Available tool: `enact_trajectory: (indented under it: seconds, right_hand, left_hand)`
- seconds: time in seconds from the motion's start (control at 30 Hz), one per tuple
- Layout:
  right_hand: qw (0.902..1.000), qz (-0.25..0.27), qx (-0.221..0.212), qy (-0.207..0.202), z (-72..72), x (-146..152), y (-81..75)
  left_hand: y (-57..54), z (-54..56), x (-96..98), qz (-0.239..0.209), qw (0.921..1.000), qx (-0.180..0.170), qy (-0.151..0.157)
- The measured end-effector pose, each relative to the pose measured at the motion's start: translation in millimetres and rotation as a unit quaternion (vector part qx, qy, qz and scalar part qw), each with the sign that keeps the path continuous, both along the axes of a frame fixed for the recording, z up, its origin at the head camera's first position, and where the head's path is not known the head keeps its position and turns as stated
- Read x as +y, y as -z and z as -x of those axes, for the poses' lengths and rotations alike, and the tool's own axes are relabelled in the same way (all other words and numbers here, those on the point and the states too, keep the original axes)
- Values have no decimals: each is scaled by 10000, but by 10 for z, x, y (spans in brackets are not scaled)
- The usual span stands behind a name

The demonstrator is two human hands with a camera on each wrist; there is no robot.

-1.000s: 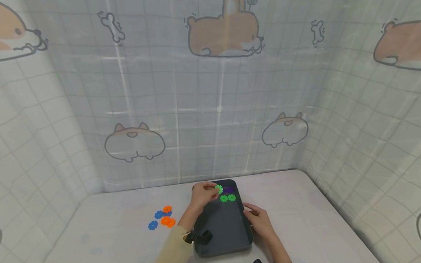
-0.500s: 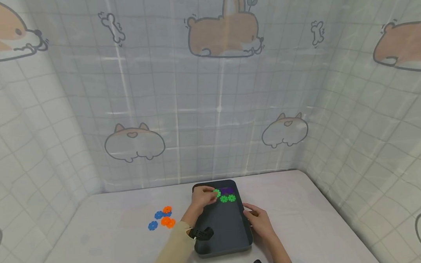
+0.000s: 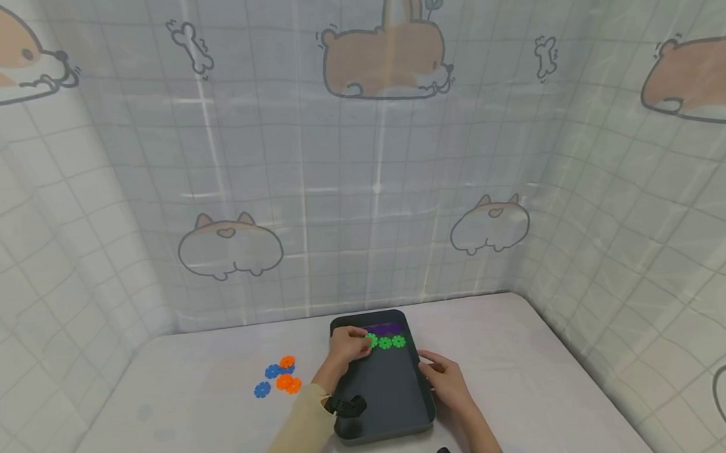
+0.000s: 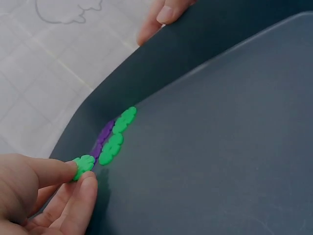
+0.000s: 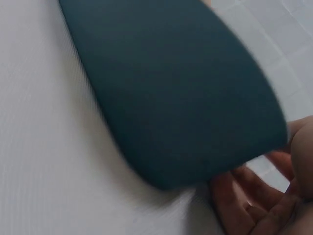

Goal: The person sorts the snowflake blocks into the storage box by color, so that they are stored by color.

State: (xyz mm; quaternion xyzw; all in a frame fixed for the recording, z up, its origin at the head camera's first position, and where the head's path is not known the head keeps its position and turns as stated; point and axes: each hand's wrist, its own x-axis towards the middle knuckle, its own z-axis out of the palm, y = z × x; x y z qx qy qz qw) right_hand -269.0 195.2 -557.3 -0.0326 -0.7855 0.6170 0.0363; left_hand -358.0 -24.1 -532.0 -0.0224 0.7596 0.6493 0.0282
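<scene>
My left hand (image 3: 346,347) pinches a green flower-shaped disc (image 4: 84,166) between thumb and fingers, low over the far left part of a dark tray (image 3: 387,401). Just right of that disc, two more green flower discs (image 3: 392,342) lie side by side on the tray floor. Behind them, against the far wall, purple flower discs (image 3: 392,328) form a row, partly hidden by the left hand. My right hand (image 3: 447,379) rests its fingers against the outer right wall of the tray; the right wrist view shows these fingers relaxed and loosely bent.
Left of the tray, several blue discs (image 3: 262,390) and orange discs (image 3: 287,361) lie loosely grouped on the white table (image 3: 182,410). A patterned curtain (image 3: 370,253) hangs behind the table and along both sides.
The left hand has moved down and slightly nearer with the green disc, bringing it level with the other two green discs. The right hand has stayed at the tray's side.
</scene>
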Motion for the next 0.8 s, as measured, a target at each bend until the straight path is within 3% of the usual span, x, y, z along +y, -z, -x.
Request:
enact_trajectory:
  seconds: [0.2, 0.8]
  right_hand:
    - [9982, -476, 353, -115, -19, -35, -46]
    - [9985, -477, 239, -128, -40, -47, -58]
  left_hand:
    - [65, 49, -13, 213, 9997, -63, -69]
    - [117, 63, 13, 452, 9987, 20, -245]
